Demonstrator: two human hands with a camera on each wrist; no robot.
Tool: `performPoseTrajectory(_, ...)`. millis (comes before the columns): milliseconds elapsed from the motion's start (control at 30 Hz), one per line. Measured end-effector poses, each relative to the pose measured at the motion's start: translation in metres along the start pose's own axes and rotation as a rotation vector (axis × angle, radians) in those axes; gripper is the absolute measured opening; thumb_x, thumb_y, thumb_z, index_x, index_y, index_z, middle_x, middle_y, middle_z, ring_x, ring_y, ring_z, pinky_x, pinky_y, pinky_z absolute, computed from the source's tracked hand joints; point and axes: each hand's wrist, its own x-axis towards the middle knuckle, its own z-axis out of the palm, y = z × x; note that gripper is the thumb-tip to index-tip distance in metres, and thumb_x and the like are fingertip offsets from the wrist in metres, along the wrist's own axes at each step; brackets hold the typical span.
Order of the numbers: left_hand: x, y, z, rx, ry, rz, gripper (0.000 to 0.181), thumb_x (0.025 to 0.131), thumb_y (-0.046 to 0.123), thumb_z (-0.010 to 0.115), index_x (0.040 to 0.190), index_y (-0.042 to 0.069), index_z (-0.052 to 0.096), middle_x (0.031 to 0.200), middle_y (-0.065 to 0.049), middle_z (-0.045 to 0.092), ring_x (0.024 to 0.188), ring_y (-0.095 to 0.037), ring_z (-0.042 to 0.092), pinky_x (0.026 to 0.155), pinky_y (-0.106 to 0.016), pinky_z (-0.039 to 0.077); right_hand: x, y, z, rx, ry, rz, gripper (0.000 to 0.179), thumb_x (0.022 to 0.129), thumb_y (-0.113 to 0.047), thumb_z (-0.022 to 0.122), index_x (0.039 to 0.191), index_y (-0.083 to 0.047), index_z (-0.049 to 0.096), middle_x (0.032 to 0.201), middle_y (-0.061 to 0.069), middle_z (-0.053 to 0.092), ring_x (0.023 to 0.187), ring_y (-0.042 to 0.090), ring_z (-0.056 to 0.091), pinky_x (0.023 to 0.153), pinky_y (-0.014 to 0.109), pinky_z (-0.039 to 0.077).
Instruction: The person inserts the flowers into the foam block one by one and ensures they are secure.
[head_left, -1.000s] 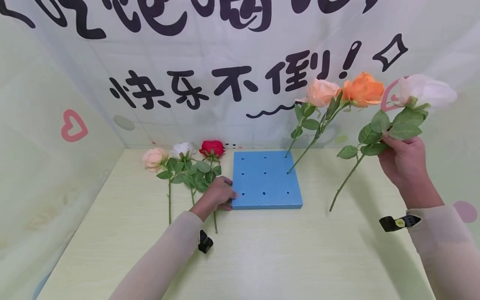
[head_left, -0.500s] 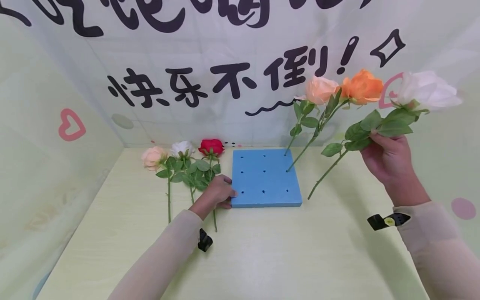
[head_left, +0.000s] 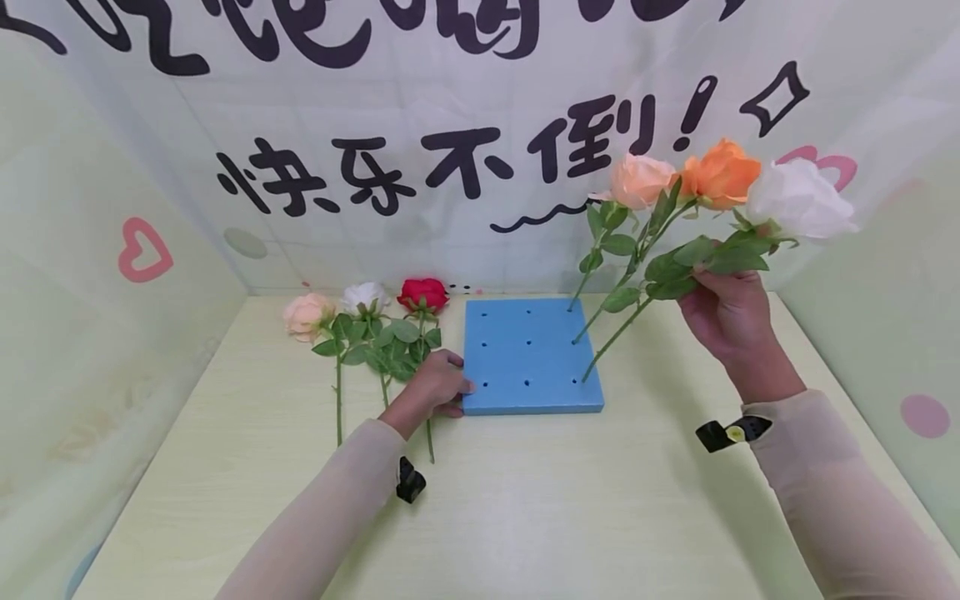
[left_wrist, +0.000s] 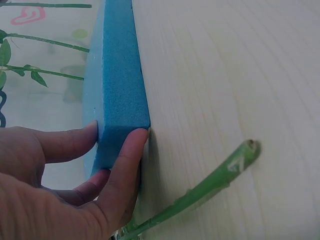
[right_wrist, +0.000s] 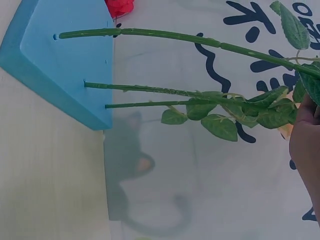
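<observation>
- Head view: right hand [head_left: 729,318] pinches the held white rose [head_left: 801,198] by its leafy upper stem, thumb and fingers closed on it, the bloom leaning away to the right and the stem slanting down to the left.
- Head view: the lower tip of that stem is at the front right hole of the blue block [head_left: 504,364]; whether it touches cannot be told here.
- Head view: left hand [head_left: 433,385] grips the block by its front left corner, flat on the bench [head_left: 525,508].
- Head view: in the block's right column, the standing peach rose [head_left: 642,180] rises from the back hole and the standing orange rose [head_left: 722,175] from the middle one, both tilted to the right.
- Head view: left of the block lie a peach rose [head_left: 308,317], a second white rose [head_left: 365,297] and a red rose [head_left: 423,294], side by side, blooms toward the lettered wall cloth [head_left: 300,258].
- Left wrist view: the thumb presses the block's upper face while fingers hold its side; a cut green stem [left_wrist: 200,194] points out across the bench nearby.
- Right wrist view: two stems enter their holes; the held rose's tip shows just beside the third hole, and the right hand is partly cut off at the edge.
</observation>
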Motion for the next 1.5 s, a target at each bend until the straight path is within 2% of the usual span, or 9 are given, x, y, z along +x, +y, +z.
performPoseTrajectory(200, -0.001, 0.001, 0.001, 0.002, -0.001, 0.002, 0.051, 0.09, 0.002, 0.065, 0.137, 0.004, 0.045, 0.101, -0.02, 0.058, 0.081, -0.027, 0.062, 0.059, -0.036, 0.06, 0.003, 0.009, -0.003, -0.006, -0.005, 0.015, 0.027, 0.088, 0.023, 0.045, 0.096, 0.009, 0.066, 0.097, 0.017, 0.065, 0.095, 0.027, 0.063, 0.081, 0.038, 0.056)
performPoseTrajectory(467, 0.0, 0.002, 0.001, 0.004, 0.009, -0.002, 0.05, 0.09, 0.003, 0.065, 0.136, 0.004, 0.045, 0.101, -0.021, 0.059, 0.081, -0.026, 0.063, 0.058, -0.036, 0.06, 0.006, 0.014, -0.005, -0.038, -0.002, 0.03, 0.024, 0.088, 0.022, 0.048, 0.095, 0.009, 0.067, 0.093, 0.015, 0.067, 0.093, 0.026, 0.064, 0.08, 0.037, 0.057)
performPoseTrajectory(800, -0.001, 0.001, 0.0, 0.001, 0.004, 0.001, 0.051, 0.09, 0.003, 0.065, 0.137, 0.004, 0.045, 0.101, -0.02, 0.058, 0.08, -0.026, 0.062, 0.059, -0.036, 0.059, 0.003, 0.025, -0.013, -0.151, 0.017, 0.081, 0.024, 0.09, 0.017, 0.052, 0.094, 0.001, 0.07, 0.093, 0.009, 0.068, 0.094, 0.022, 0.064, 0.081, 0.033, 0.057)
performPoseTrajectory(1000, -0.001, 0.0, 0.0, 0.002, 0.007, 0.001, 0.05, 0.09, 0.003, 0.065, 0.136, 0.004, 0.045, 0.101, -0.02, 0.058, 0.08, -0.026, 0.062, 0.058, -0.036, 0.059, 0.0, 0.028, -0.019, -0.195, 0.036, 0.076, 0.02, 0.091, 0.011, 0.057, 0.097, -0.002, 0.072, 0.098, 0.006, 0.068, 0.097, 0.02, 0.064, 0.082, 0.032, 0.057)
performPoseTrajectory(1167, -0.001, 0.0, 0.0, 0.006, 0.014, 0.0, 0.05, 0.09, 0.003, 0.066, 0.136, 0.004, 0.046, 0.1, -0.02, 0.058, 0.08, -0.026, 0.063, 0.058, -0.035, 0.06, 0.0, 0.027, -0.022, -0.147, 0.005, 0.088, 0.024, 0.092, 0.015, 0.051, 0.1, 0.002, 0.069, 0.101, 0.009, 0.066, 0.098, 0.022, 0.064, 0.083, 0.034, 0.057)
performPoseTrajectory(1267, -0.001, 0.001, 0.001, 0.008, 0.016, 0.001, 0.05, 0.09, 0.003, 0.065, 0.136, 0.004, 0.046, 0.1, -0.02, 0.058, 0.079, -0.026, 0.062, 0.059, -0.036, 0.06, -0.001, 0.026, -0.023, -0.127, 0.017, 0.084, 0.026, 0.092, 0.019, 0.048, 0.102, 0.004, 0.067, 0.1, 0.012, 0.065, 0.096, 0.024, 0.064, 0.081, 0.035, 0.057)
performPoseTrajectory(1400, -0.001, 0.001, 0.001, 0.008, 0.016, -0.001, 0.05, 0.09, 0.003, 0.065, 0.137, 0.004, 0.046, 0.1, -0.02, 0.058, 0.079, -0.026, 0.062, 0.06, -0.036, 0.06, -0.003, 0.024, -0.025, -0.161, 0.055, 0.067, 0.031, 0.091, 0.021, 0.047, 0.106, 0.002, 0.066, 0.102, 0.011, 0.066, 0.097, 0.024, 0.064, 0.081, 0.036, 0.057)
performPoseTrajectory(1500, 0.0, 0.001, 0.001, 0.008, 0.017, -0.002, 0.051, 0.09, 0.002, 0.065, 0.137, 0.004, 0.046, 0.1, -0.02, 0.058, 0.079, -0.025, 0.062, 0.059, -0.036, 0.06, -0.005, 0.022, -0.027, -0.126, 0.027, 0.069, 0.032, 0.092, 0.022, 0.043, 0.106, 0.006, 0.066, 0.102, 0.016, 0.066, 0.097, 0.027, 0.064, 0.084, 0.039, 0.057)
